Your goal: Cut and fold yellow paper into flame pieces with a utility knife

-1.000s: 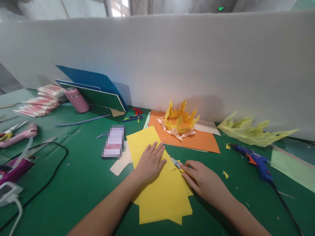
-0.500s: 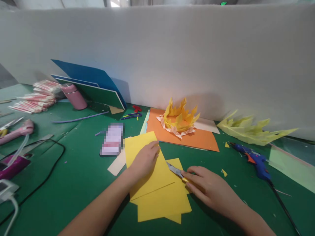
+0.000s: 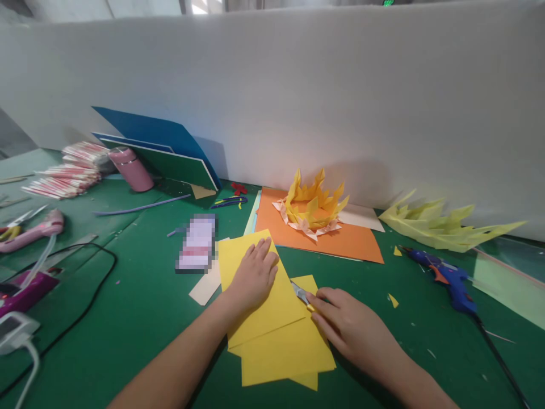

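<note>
I can't read a word or number anywhere from where I stand. High up behind the wall (image 3: 272, 85), a small green sign (image 3: 388, 3) glows, cut off and too small for me to make out. The phone (image 3: 197, 243) on the tabletop (image 3: 140, 307) shows a lilac screen with a reddish band, all blurred into blocks, so its text is illegible.

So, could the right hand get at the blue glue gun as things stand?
Probably yes: between the right hand and the blue glue gun lie only small scraps and green tabletop, though that hand holds a bladed tool.
</note>
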